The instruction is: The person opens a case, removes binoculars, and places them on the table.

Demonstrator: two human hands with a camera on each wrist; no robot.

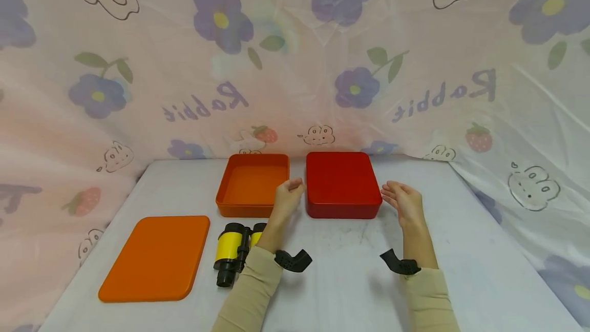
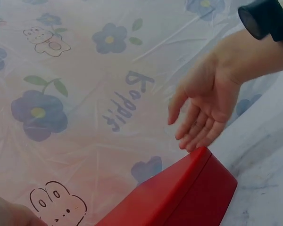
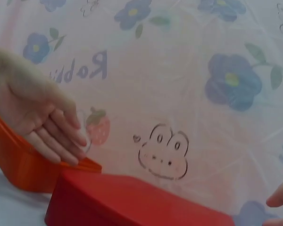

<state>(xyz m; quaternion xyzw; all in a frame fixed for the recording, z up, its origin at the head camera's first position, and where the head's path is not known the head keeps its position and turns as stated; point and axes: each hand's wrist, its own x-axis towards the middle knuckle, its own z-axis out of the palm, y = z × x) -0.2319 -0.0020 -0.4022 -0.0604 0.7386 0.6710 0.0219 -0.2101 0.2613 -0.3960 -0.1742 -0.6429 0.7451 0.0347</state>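
A shut red box [image 1: 343, 183] stands toward the back of the table, its lid on. To its left is my left hand [image 1: 288, 201], fingers extended and slightly bent, with nothing held. My right hand [image 1: 405, 204] is at the box's right side, fingertips close to its edge; whether they touch it I cannot tell. In the left wrist view the right hand [image 2: 210, 99] has loosely extended fingers near a corner of the red box [image 2: 179, 188]. The right wrist view shows the left hand [image 3: 42, 113] with relaxed fingers just above the red box [image 3: 118, 197].
An orange box [image 1: 249, 206] stands lidless left of the red one. Its flat orange lid [image 1: 159, 257] lies at the left of the white table [image 1: 341, 281]. Yellow and black binoculars [image 1: 229, 250] lie between lid and left forearm, partly hidden. A printed curtain [image 1: 295, 76] hangs behind.
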